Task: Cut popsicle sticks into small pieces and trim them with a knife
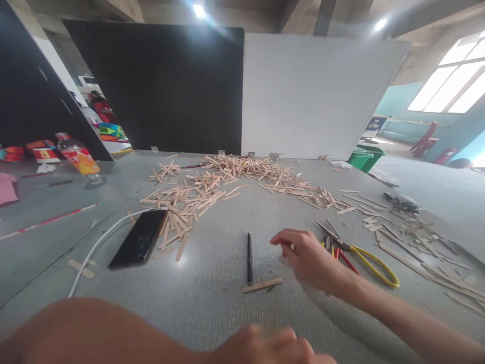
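Observation:
My right hand [300, 248] hovers over the table, its fingers loosely bent and parted, and I see nothing in them. Just left of it a black pen [249, 258] lies pointing away from me. A single wooden craft stick [262, 285] rests crosswise at the pen's near end. Beside my right wrist are scissors with yellow handles [356, 250] and a red-handled tool [345, 260], partly covered by the hand. At the bottom edge my left hand [271, 346] is smeared by motion and cut off, so its fingers cannot be read.
A heap of craft sticks [204, 192] arcs across the table before an upright black panel [170, 86] and white panel [314, 96]. A phone [140, 237] with a white cable lies left. Further left stands a bottle [78, 154]. More sticks [428, 242] lie right.

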Tool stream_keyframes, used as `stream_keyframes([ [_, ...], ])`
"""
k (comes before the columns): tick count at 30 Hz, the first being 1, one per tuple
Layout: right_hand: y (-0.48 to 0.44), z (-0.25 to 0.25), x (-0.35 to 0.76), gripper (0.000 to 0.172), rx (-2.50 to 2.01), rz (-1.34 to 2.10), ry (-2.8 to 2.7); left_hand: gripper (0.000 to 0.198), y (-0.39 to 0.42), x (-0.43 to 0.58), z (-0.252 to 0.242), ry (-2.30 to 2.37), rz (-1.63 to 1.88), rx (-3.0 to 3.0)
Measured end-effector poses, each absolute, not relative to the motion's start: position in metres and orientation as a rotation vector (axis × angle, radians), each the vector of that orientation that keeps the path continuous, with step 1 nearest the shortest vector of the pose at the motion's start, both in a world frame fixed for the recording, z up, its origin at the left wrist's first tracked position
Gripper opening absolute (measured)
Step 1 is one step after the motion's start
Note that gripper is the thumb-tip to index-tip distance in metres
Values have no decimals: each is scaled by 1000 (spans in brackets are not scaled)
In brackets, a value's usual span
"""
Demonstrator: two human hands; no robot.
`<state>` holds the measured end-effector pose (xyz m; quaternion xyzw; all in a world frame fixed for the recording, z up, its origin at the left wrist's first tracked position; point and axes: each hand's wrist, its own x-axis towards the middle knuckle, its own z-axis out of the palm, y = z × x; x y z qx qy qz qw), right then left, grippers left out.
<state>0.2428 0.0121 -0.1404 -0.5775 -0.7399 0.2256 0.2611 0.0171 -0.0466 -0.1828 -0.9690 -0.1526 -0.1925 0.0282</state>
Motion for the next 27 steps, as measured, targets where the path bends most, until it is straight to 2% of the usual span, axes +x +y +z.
stream_keyframes([
  [3, 9, -119, 277, 44, -1737, 280, -2213, 27, -35, 30, -176, -322, -554, -2861],
  [7, -2, -129, 313, 27, -1945, -58, -2360, 28, -37, 33, -182, -579, -509, -2618],
  [12, -8, -155, 318, 39, -1898, -214, -2535, 39, -43, 30, -198, -711, -521, -2492],
  [18, -17, -148, 295, 38, -1668, -118, -2547, 61, -42, 34, -221, -809, -549, -2398],
  [20, -20, -140, 286, 29, -1625, -19, -2423, 64, -41, 34, -222, -829, -562, -2397],
  [22, -20, -134, 275, 10, -1584, 114, -2255, 63, -41, 32, -216, -809, -529, -2425],
  [23, -19, -133, 270, 8, -1569, 185, -2166, 62, -42, 31, -212, -801, -494, -2446],
  [27, -12, -142, 252, 29, -1516, 440, -1897, 62, -39, 27, -197, -717, -530, -2475],
])
